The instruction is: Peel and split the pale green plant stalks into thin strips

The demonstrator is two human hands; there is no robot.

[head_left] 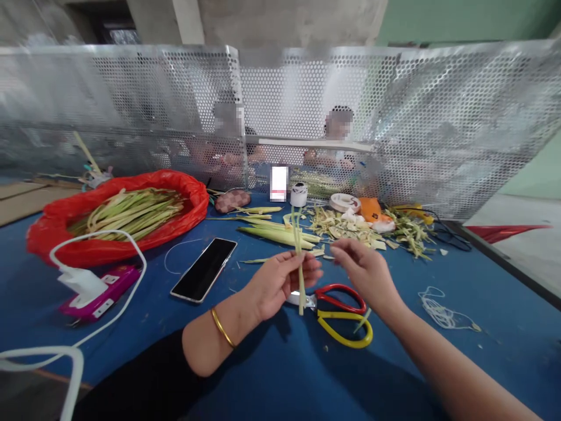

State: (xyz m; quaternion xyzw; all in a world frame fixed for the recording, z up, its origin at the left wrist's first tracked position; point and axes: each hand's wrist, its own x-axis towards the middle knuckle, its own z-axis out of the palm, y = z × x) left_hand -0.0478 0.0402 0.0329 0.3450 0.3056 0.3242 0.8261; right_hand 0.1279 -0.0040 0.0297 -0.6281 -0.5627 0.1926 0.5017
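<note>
My left hand (pixel 277 283), with a gold bangle at the wrist, is closed around a few pale green plant strips (pixel 301 295) held upright. Their ends fan out above the fingers. To the right, my right hand (pixel 370 273) has its fingers drawn together, a little apart from the strips; whatever it may pinch is hidden. Under and between both hands lie scissors with one red and one yellow handle (pixel 346 344), their blades partly behind the strips. A small green scrap (pixel 363 320) lies across the handles. Beyond my hands rest several broad green leaf pieces (pixel 280 235).
On the left are a red plastic bag (pixel 193 182) of plant strips, a black phone (pixel 205 270) and a purple power strip (pixel 118 286) with a white cable. Leaf trimmings (pixel 346 228), a tape roll (pixel 344 202) and coiled white string (pixel 440 310) lie right. Behind perforated metal panels (pixel 302 88), people sit.
</note>
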